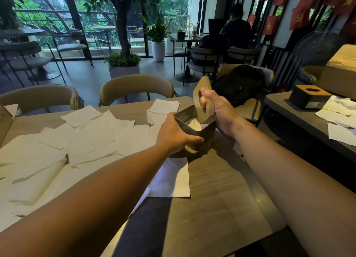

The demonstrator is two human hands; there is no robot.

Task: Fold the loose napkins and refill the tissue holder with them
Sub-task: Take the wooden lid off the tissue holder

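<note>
Holder (pixel 200 135): dark box, sits on the table (pixel 221 189) near its far right edge, top open. White napkins show inside, low in the box; how full, cannot tell.

Left hand (pixel 176 134): wrapped over the near-left rim, thumb along the front wall, fingers closed on the box. Steadying it.

Right hand (pixel 215 110): holds the lid (pixel 204 100), a tan wooden plate with a central slot. Lid stands tilted on edge at the box's far-right side, lower edge at or just inside the rim. Fingers hooked through the slot, closed on the wood.

Loose napkins (pixel 90 139): many flat sheets spread over the left of the table, overlapping. One larger sheet (pixel 171 179) lies under and in front of the box.

A second holder (pixel 308 98), lid on, sits on the next table to the right with more sheets beside it.

Handling, judged:
- Lid looks stiff and light. The slot gives a secure hook; gripping the edges would work too.
- Box walls look rigid and smooth, maybe slippery. A rim grip suits it, and one hand probably needs to stay on it while the lid seats.
- Napkins are thin, limp, and tear or crease easily. Best pinched at a corner or edge, one sheet at a time; stacks may slide.

Step in hand: lid going on or coming off; direction cannot be told.
</note>
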